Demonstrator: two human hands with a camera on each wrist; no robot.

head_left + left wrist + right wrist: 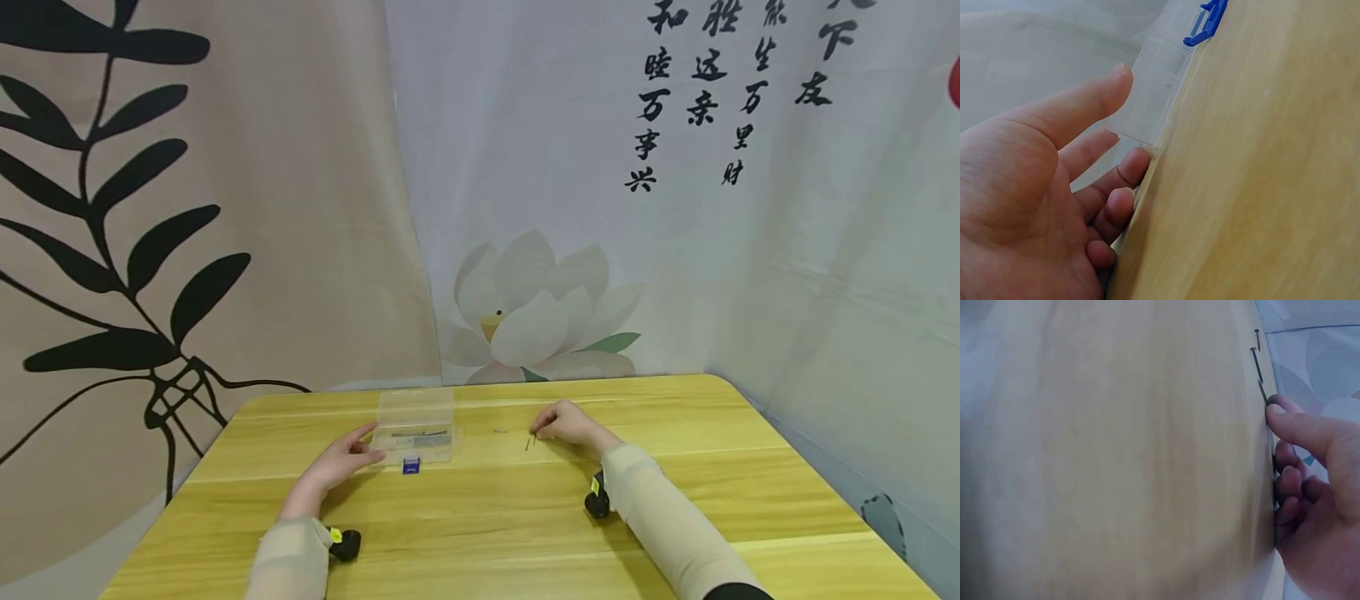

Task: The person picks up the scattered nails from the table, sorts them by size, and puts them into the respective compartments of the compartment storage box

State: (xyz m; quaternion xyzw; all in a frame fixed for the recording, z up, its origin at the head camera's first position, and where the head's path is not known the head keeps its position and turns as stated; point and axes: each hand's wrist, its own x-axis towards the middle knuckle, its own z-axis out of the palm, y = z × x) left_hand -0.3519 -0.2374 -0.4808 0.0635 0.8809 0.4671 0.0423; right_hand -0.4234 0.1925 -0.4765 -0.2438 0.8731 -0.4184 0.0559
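A clear plastic case [438, 455] stands with its lid [416, 406] raised, and a few thin dark nails lie inside. A blue latch [411, 466] sits at its front edge. My left hand [343, 459] is at the case's left end, thumb straight and fingertips right by the corner, as the left wrist view shows. To the right, my right hand [566, 423] pinches a thin nail [1263, 392] between thumb and index finger. Just beside it lies another nail [1256, 364] on the table. A further nail [500, 431] rests between the case and my right hand.
The wooden table [465, 533] ends at a back edge close behind the case and my right hand. A printed cloth [300, 208] hangs behind the table. Black wrist cameras [346, 545] are strapped to both sleeves.
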